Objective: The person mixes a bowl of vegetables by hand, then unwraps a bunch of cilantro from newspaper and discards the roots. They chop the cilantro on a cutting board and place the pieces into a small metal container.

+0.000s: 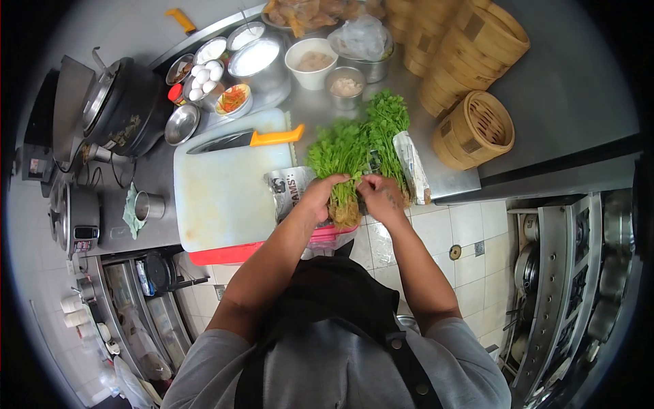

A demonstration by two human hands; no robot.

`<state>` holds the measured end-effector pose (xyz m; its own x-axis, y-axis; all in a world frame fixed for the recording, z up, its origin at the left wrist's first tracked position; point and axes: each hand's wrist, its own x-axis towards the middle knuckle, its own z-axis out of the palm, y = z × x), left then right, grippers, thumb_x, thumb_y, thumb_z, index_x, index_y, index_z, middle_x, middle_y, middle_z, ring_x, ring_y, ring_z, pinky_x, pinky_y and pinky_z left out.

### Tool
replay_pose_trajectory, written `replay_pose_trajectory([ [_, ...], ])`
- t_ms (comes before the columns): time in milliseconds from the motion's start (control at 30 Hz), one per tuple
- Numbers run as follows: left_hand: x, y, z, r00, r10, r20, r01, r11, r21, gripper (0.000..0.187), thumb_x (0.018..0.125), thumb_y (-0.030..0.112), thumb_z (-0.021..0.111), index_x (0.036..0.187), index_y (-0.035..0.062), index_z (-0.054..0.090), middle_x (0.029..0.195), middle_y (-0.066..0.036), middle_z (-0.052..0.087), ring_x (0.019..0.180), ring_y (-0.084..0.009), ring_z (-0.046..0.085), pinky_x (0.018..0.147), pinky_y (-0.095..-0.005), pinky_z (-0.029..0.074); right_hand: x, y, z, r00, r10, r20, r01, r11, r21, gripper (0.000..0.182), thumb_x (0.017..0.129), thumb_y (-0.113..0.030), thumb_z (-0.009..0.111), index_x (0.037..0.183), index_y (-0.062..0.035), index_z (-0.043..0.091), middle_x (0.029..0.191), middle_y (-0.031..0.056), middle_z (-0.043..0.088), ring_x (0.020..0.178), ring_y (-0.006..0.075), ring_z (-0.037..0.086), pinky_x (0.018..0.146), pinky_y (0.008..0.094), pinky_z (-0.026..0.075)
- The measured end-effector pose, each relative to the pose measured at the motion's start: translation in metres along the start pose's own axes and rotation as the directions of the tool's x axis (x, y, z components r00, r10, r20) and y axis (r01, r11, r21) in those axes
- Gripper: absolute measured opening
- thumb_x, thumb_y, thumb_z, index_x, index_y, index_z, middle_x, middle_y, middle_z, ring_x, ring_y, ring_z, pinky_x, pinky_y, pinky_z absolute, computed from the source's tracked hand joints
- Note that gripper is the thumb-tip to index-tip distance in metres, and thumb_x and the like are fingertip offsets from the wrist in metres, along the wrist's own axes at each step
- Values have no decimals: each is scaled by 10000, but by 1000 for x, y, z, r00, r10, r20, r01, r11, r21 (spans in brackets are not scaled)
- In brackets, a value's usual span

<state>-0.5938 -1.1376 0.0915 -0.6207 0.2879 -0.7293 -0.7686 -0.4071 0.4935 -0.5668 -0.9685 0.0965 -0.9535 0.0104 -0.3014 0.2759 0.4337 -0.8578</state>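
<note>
My left hand (323,193) is closed round the stems of a leafy bunch of coriander (338,146), its brown roots hanging below at the counter's front edge. Close beside it, my right hand (381,198) has its fingertips pinched together at the same stems; the exact bit between them is partly hidden. A second bunch of coriander (387,123) lies just to the right, partly wrapped in printed paper (411,167). Another printed wrapper (286,187) sits under my left wrist, over the edge of the white cutting board (211,198).
On the board lies a knife (252,138) with a yellow handle. Behind stand a bowl of eggs (204,80), a bowl of sliced peppers (234,99), a white tub (311,63) and a metal cup (345,87). Bamboo steamers (473,129) are stacked right; a cooker (126,102) stands left.
</note>
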Motion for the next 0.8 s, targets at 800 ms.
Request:
replay_pose_trajectory([
  [800,-114,72,-1,956,165,240,-223,946,236,359,741,40,758,1070,-1,621,899,-89,667,794,-203,648,712,-349,540,-12,4,-11,937,-342,-68,262,820,-508,262,823,-208,708,1047,-75,687,906,144,641,816,337,647,713,435,510],
])
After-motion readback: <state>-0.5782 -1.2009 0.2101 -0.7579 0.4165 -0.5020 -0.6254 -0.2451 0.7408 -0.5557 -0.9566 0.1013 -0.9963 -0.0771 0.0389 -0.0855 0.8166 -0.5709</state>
